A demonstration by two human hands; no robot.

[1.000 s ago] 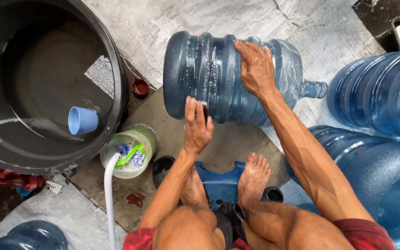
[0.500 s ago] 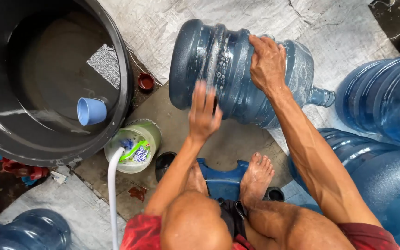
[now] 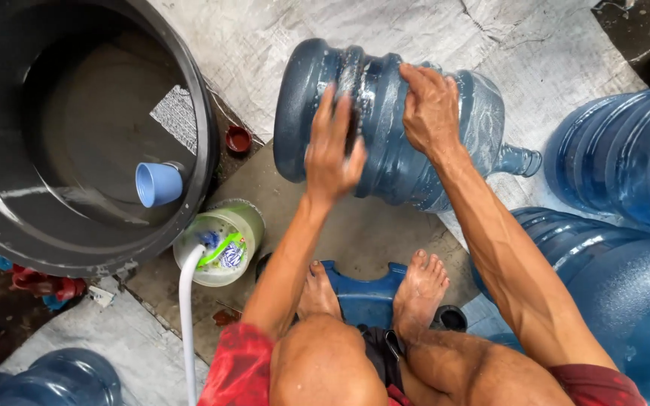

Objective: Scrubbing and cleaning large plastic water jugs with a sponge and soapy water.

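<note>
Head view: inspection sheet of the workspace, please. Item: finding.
Surface: wet concrete floor, cracked.
Job's things: blue water jug on its side, neck pointing right.
Clutter: black tub holding a light blue cup; small bucket; loose caps; more blue jugs.
Grippers: left hand and right hand flat on the jug, open.
Cables: white hose into the bucket.
Surroundings: bare feet on a blue stool.

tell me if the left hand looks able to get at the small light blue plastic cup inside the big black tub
Probably yes: the left hand is on the lying blue water jug, and the light blue cup sits uncovered in the open black tub nearby.
</note>
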